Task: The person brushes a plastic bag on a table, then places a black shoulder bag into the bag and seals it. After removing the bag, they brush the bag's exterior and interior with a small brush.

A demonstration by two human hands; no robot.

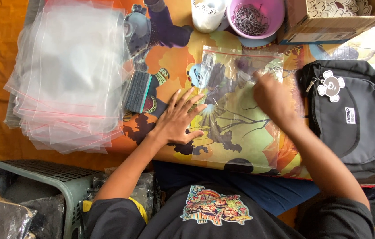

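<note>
- Stack of clear zip bags (pixel 70 75), red seal strips, at 9 o'clock on the counter (pixel 170 62) with its cartoon-print cover.
- Purple bowl (pixel 255 17) of thin metal chains, 12 o'clock.
- White roll (pixel 207 14), touching the bowl's left side.
- Cardboard box (pixel 329 20) of white cut-out tags, 1 o'clock.
- Black backpack (pixel 349 113) with a white tag, 3 o'clock.
- Green plastic basket (pixel 59 181), 7 o'clock.

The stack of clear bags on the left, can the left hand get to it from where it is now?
Probably yes: the left hand lies flat beside the stack of clear bags, with only bare printed table cover between.
</note>
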